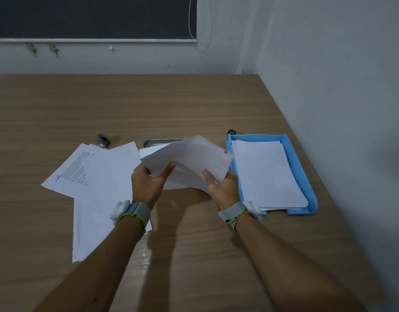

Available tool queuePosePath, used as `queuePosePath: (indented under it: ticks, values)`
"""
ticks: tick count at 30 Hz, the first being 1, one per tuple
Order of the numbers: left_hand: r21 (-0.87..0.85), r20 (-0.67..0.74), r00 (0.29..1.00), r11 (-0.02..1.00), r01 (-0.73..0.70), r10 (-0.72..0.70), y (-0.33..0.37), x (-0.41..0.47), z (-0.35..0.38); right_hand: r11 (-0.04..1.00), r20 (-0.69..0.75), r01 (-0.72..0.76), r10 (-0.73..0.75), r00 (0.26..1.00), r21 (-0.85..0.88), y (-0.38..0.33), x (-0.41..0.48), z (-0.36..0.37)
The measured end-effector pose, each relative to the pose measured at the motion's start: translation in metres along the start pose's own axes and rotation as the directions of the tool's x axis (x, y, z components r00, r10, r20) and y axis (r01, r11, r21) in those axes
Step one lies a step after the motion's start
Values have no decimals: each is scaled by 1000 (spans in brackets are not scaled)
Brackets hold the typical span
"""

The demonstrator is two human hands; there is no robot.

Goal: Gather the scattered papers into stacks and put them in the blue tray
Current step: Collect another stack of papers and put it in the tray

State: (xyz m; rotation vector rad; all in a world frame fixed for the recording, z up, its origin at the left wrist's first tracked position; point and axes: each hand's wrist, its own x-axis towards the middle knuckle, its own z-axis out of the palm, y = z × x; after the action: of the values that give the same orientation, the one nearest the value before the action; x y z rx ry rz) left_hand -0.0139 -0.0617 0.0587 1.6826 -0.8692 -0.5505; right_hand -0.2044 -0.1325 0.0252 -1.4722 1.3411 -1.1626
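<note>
A stack of white papers is lifted off the wooden table and tilted, blurred by motion. My left hand grips its near left corner and my right hand grips its near right edge. The blue tray lies just to the right of the stack and holds a pile of white sheets. More loose papers lie spread on the table at the left, one printed with text and partly under my left forearm.
A metal clip lies behind the loose papers. A second metal clip sits at the tray's far left corner. A shiny metal tray edge shows behind the held stack. A wall runs close along the table's right side.
</note>
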Motion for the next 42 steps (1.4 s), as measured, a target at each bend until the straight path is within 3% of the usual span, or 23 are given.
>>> queuePosePath:
  ticks: [5,12,17,19,22,27,36,42]
  values:
    - [-20,-46,998,998,-53,52,11,9,1,994,-55,95,-91,994,60,-19,12,2]
    - [190,207,972,979,76,-116,-48,-18,2,973,3,-222,223,975,-64,39,-19,-9]
    - [240,235,966,969,53,-111,-33,-13,17,989,-62,-129,133,989,67,22,6,-24]
    - [134,281,943,980,144,-177,-20,-12,29,989,-107,-139,143,984,48,18,23,-35]
    - [45,416,849,940,338,-325,-6,-16,55,974,-173,-224,216,961,-22,24,46,-59]
    - [135,424,859,958,254,-288,1,-33,111,929,-280,-354,314,907,-105,44,76,-113]
    - [166,465,824,946,278,-323,23,-67,213,863,-369,-383,255,894,-329,71,115,-199]
    - [378,536,752,906,192,-384,32,-78,238,885,-211,-370,319,924,-283,91,117,-210]
